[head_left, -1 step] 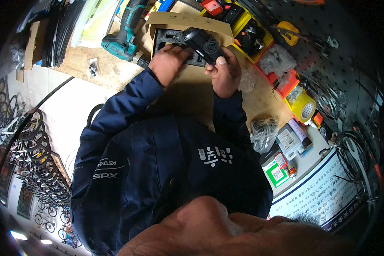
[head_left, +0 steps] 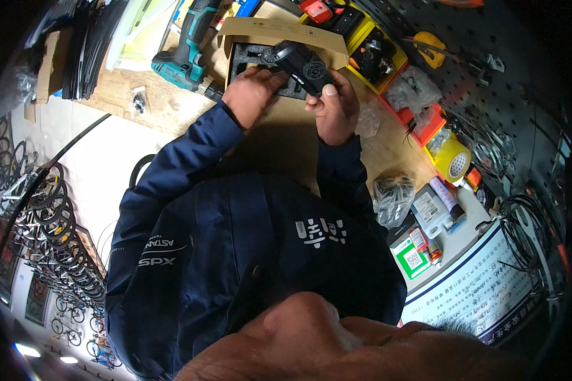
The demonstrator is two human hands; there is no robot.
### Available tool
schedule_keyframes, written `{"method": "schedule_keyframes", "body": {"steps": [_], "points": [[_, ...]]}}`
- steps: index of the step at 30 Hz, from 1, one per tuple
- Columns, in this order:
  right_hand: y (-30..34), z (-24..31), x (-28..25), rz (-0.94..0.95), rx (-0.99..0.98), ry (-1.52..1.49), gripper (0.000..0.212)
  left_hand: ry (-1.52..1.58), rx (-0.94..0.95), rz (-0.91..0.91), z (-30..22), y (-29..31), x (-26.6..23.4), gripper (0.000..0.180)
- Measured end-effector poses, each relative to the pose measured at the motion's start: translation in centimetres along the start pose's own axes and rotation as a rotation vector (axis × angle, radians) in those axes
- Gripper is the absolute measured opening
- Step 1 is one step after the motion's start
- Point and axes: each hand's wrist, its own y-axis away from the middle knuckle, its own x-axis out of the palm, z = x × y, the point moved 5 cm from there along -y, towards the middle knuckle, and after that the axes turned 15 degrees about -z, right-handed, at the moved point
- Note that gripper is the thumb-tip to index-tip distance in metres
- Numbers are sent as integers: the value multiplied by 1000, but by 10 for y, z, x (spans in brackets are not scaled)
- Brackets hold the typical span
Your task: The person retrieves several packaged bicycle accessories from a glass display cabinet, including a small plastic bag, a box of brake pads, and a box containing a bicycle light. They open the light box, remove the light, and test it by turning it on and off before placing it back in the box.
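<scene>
My right hand [head_left: 337, 109] grips a black handheld device [head_left: 299, 65], a thick rounded body with a round grille on one side, tilted above an open cardboard box [head_left: 279, 28]. Thumb and fingers close round its near end. Dark grey foam [head_left: 240, 56] with cut-outs lines the box. Over the box's near left part, my left hand [head_left: 251, 94] reaches in with bent fingers. Its fingertips are hidden, so what they pinch, if anything, does not show.
A teal and black power tool [head_left: 183, 57] lies left of the box. Right of it stand yellow bins [head_left: 394, 68] of parts and a red tray [head_left: 431, 130]. Yellow tape [head_left: 453, 160], a clear plastic bag [head_left: 394, 198] and bottles lie nearer; bicycles [head_left: 47, 222] line the far left.
</scene>
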Motion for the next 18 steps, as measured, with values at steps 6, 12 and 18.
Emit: {"method": "schedule_keyframes", "body": {"steps": [6,12,18], "points": [[1,-4,0,-5,15,-31,49,79,-22,-54,-2,2,-3,40],[3,-5,1,-15,20,-49,46,36,15,-117,-3,0,-6,42],[4,-4,2,-28,1,-24,47,-32,0,-20,2,1,2,38]]}}
